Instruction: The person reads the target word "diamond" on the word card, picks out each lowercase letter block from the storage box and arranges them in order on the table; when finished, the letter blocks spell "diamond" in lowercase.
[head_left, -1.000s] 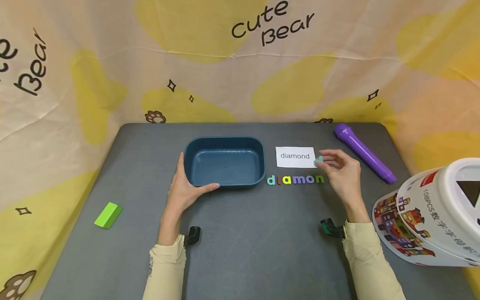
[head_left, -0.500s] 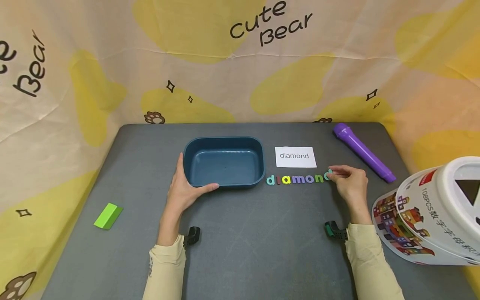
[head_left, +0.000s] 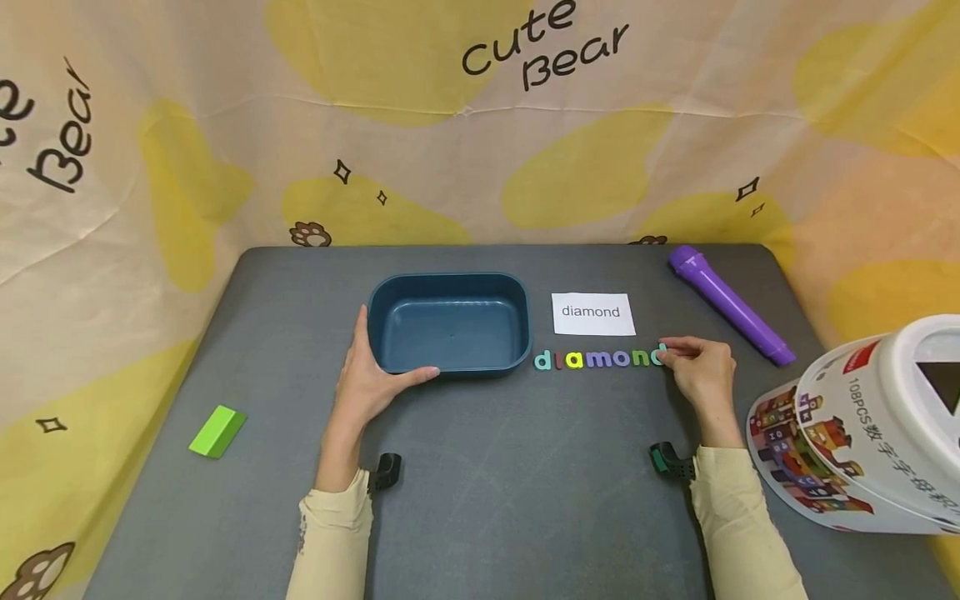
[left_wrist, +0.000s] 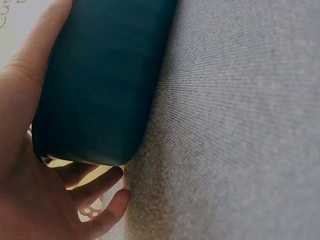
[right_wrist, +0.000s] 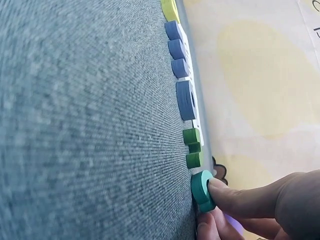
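Observation:
A dark blue plastic box (head_left: pixel 450 329) stands on the grey table with nothing visible inside. My left hand (head_left: pixel 365 377) holds its near left corner, thumb along the front rim and fingers at the left end. In the right wrist view, my right hand (right_wrist: pixel 250 200) pinches a turquoise letter d (right_wrist: pixel 201 191) at the table surface. This letter stands beside a green letter n (head_left: pixel 640 357), at the right end of a row of coloured letters (head_left: pixel 597 359) reading "diamond". Just behind the row lies a white card (head_left: pixel 593 314) printed "diamond".
Behind the right hand lies a purple toy microphone (head_left: pixel 731 304). A big white bucket (head_left: pixel 862 433) with printed pictures stands at the right edge. At the left is a green block (head_left: pixel 217 431). Patterned cloth (head_left: pixel 420 150) hangs behind the table.
My right hand has brought the turquoise d from beside the card down to the right end of the letter row. In the last half second it hardly moves. The left hand stays on the box.

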